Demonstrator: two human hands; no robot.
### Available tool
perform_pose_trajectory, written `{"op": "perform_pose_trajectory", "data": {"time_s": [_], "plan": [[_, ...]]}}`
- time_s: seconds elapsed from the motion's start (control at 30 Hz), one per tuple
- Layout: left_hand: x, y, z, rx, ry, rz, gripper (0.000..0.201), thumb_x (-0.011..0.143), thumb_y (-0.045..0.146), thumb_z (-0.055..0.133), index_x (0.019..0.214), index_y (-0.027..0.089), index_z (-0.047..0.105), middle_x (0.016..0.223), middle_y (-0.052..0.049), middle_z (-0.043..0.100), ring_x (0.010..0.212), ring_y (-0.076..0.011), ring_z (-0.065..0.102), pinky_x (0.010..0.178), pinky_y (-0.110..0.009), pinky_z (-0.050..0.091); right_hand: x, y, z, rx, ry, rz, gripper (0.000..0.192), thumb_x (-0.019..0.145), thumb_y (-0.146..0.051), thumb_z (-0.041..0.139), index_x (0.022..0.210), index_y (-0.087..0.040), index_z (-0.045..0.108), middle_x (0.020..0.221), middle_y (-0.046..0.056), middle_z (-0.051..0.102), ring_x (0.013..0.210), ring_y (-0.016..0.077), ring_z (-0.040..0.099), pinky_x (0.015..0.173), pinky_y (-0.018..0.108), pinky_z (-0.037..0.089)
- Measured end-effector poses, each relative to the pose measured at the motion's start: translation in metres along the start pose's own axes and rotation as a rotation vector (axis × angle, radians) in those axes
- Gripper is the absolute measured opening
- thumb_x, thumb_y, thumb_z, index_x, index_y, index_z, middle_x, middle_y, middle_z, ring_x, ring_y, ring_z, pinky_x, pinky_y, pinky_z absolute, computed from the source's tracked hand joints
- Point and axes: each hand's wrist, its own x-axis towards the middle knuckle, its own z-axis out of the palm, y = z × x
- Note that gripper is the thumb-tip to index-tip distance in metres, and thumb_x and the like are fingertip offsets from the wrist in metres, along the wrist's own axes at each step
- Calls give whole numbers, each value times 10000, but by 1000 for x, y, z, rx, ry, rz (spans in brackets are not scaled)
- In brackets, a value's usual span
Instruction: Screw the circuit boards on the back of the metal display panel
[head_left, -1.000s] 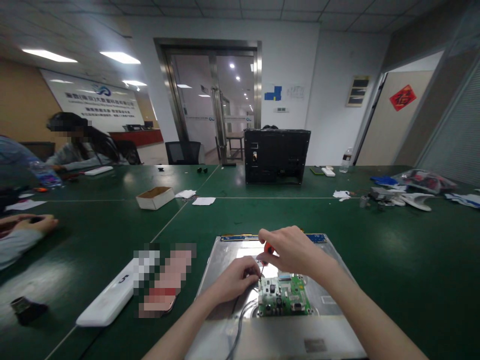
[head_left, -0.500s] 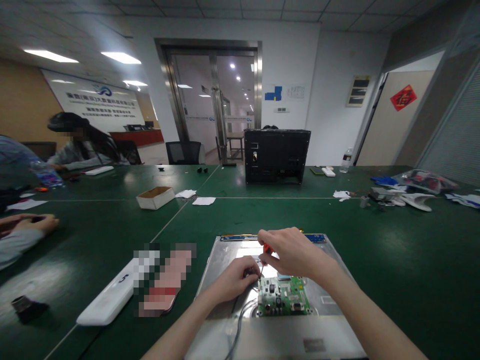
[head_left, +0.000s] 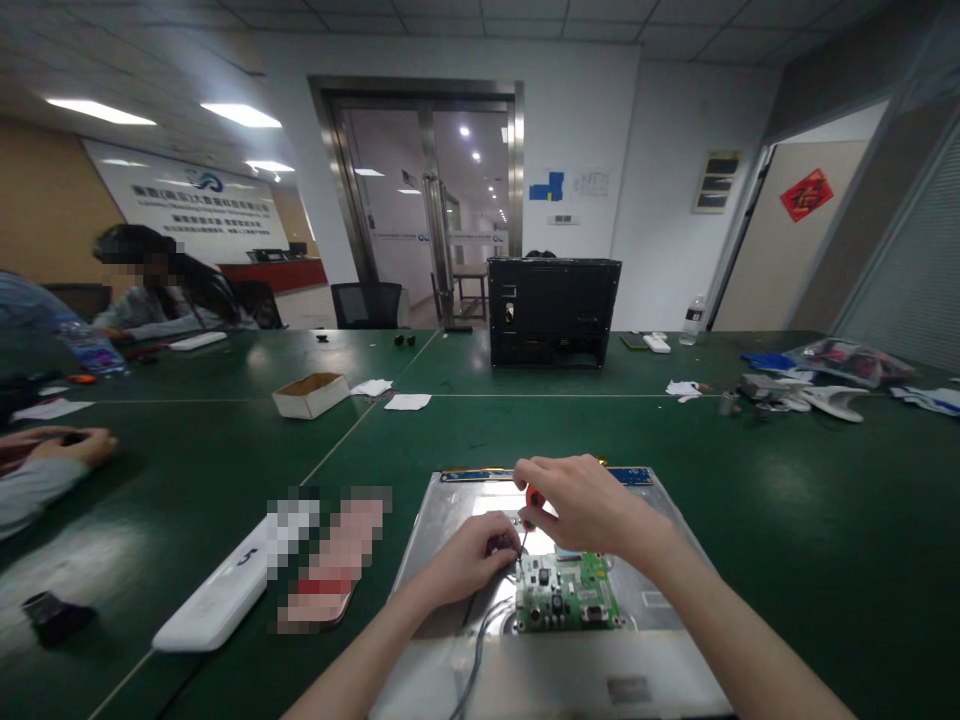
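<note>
head view: right hand (head_left: 581, 503) gripping screwdriver (head_left: 531, 497) (red handle) above circuit board (head_left: 568, 592)

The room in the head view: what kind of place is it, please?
Probably an office workroom used for electronics assembly or repair. Long green tables carry a metal panel with a green circuit board, a black monitor housing stands farther back, and another person works nearby.

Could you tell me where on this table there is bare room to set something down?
Bare green table right of the metal panel, and between it and the black case. Crowded: both hands at the circuit board; white bar to its left.
</note>
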Motion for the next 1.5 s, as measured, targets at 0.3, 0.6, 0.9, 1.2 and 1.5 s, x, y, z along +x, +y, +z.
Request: {"op": "perform_pose_trajectory", "data": {"time_s": [0.3,0.6,0.9,1.2,1.5], "plan": [[1,-8,3,-30,1,33,111,760,118,530,816,166,614,829,-20,640,813,-181,561,731,-263,427,-3,-4,-5,18,-10,-49,143,839,-293,551,925,-180,531,899,32,634,684,141,556,522,267,249],[1,-2,0,-29,-11,-2,96,739,96,532,740,166,598,827,-15,624,794,-171,556,710,-252,423,4,-1,2,-69,-8,32,150,884,-332,534,854,-186,549,761,17,665,609,139,571,500,265,199],[2,-7,3,-16,-7,5,123,725,94,538,791,173,605,805,-4,629,783,-170,553,718,-257,426,-2,0,-1,100,0,-34,208,767,-176,552,972,-180,521,913,29,639,699,138,562,550,257,263],[0,-3,2,-21,9,7,100,754,109,528,771,165,609,818,-22,632,810,-185,567,718,-261,421,2,1,1,-24,-7,48,155,863,-339,564,882,-195,510,770,9,662,640,152,582,515,254,210],[0,-1,0,-24,7,-9,99,725,97,536,757,166,600,817,-15,626,784,-174,559,712,-257,425,0,-1,0,39,-3,9,160,801,-184,551,957,-183,513,875,20,654,657,138,564,519,253,233]]}}
